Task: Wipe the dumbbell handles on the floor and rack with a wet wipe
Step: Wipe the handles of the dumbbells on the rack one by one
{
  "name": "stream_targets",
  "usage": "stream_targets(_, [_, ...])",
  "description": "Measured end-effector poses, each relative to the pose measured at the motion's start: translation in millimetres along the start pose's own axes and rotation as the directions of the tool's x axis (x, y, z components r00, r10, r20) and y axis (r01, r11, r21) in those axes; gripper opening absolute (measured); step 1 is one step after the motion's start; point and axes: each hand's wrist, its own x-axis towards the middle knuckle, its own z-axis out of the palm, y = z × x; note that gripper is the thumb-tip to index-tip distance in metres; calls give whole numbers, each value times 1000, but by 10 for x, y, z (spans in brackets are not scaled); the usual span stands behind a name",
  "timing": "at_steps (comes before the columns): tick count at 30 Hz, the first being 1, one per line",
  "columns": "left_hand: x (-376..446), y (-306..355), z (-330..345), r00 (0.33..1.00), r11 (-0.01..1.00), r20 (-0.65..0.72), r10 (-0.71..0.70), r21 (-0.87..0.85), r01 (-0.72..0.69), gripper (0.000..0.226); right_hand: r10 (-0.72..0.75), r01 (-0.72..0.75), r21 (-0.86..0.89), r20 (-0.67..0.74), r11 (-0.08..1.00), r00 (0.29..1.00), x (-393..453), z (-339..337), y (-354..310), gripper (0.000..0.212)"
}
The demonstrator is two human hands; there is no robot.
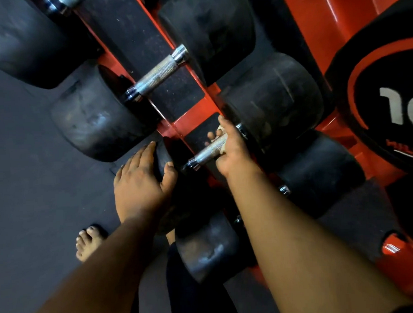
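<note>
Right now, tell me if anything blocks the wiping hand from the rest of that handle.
Nothing visible does. The right hand grips the wet wipe round the dumbbell handle; the handle's near stretch is bare. The left hand rests on the near dumbbell head, off the handle.

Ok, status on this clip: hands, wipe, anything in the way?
Right hand grips handle with wipe wrapped round it. Left hand rests flat on that dumbbell's near head. Nothing blocking the handle.

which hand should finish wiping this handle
Right. The right hand already grips the handle with the wet wipe under its fingers; the left hand only rests on the dumbbell's head.
</note>
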Motion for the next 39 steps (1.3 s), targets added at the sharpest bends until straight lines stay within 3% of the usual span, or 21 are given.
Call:
stream_targets(3, [-2, -10, 7, 1000, 1000, -8, 4, 2, -4, 71, -28, 20, 64, 125, 998, 992, 43, -138, 87, 15])
stream_targets(6, [-2, -14, 5, 1000, 1000, -8, 6, -2, -6, 71, -80, 80, 124, -5, 989, 997, -37, -39, 225, 14])
stream_targets(9, [0, -4, 3, 1000, 1000, -7, 9, 2, -9, 71, -91, 89, -24, -116, 996, 989, -67, 9, 332, 15])
stream_targets(11, [1, -8, 9, 1000, 1000, -6, 9, 8, -9, 71, -61, 47, -167, -78, 985, 995, -40, -44, 371, 15])
stream_targets(13, [1, -9, 13, 1000, 1000, -5, 9, 13, -9, 70, -27, 19, -200, -36, 980, 999, -21, -91, 279, 24])
stream_targets(18, [2, -22, 17, 1000, 1000, -9, 5, 11, -5, 70, -84, 84, 62, -10, 994, 996, -22, -2, 89, 18])
stream_targets(20, [-1, -17, 17, 1000, 1000, -3, 8, 10, -8, 70, -98, 98, 1, -38, 995, 994, -54, 10, 215, 17])
stream_targets(23, [6, -25, 23, 1000, 1000, 1, 8, 19, -8, 69, -91, 84, -284, -8, 955, 996, -208, -59, 454, 19])
stream_targets(27, [4, -13, 9, 1000, 1000, 5, -3, 14, 3, 70, 43, -26, -588, 14, 808, 999, -410, -195, 531, 41])
stream_targets(29, [2, -18, 1, 1000, 1000, 2, -1, 10, 1, 70, 117, -57, -741, 29, 669, 993, -533, -210, 497, 46])
stream_targets(33, [0, -1, 3, 1000, 1000, 14, -5, 0, 5, 71, 15, 125, -930, 139, 344, 990, -731, -212, 423, 43])
stream_targets(36, [6, -1, -17, 1000, 1000, 8, -7, -8, 7, 72, -33, 280, -959, 279, 34, 960, -776, -204, 224, 35])
stream_targets(38, [3, 0, -9, 1000, 1000, 11, 1, -10, -1, 74, -120, 412, -903, 425, -119, 897, -794, -179, 67, 23])
stream_targets(39, [4, -10, -10, 1000, 1000, 6, 4, -12, -4, 75, -220, 505, -842, 537, -188, 814, -784, -146, 33, 17])
